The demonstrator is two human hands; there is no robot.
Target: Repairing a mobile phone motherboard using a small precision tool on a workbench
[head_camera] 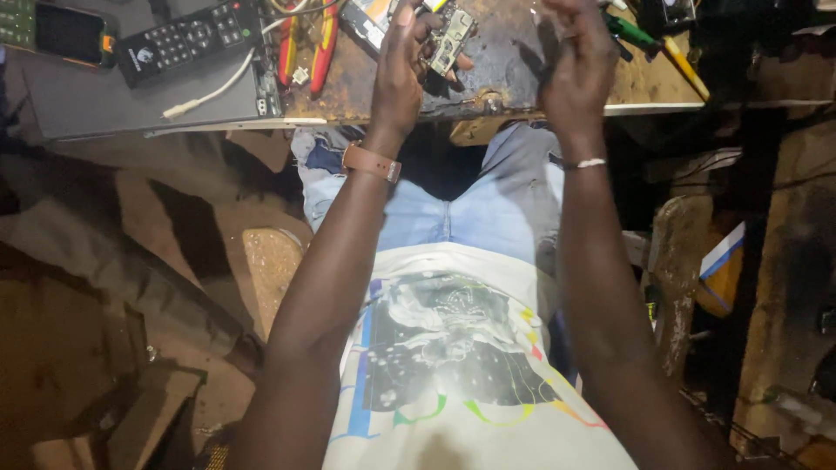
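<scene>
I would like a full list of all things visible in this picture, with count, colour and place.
circuit board: one, grey-green, held by the left hand over the bench
remote control: one, black, bench top left
phone: one, black, far left
pliers: one pair, red handles, beside the remote control
cable: one, white, below the remote control
screwdrivers: two, one green and one yellow, bench right
bench: one, rusty brown, top
left hand: one, strap on wrist
right hand: one, raised; what the fingers hold is unclear

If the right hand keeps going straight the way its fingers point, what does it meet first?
The right hand points up-frame over the workbench. The way looks free up to the frame's top edge; the green-handled tool lies just right of that line. Depth is unclear.
</scene>
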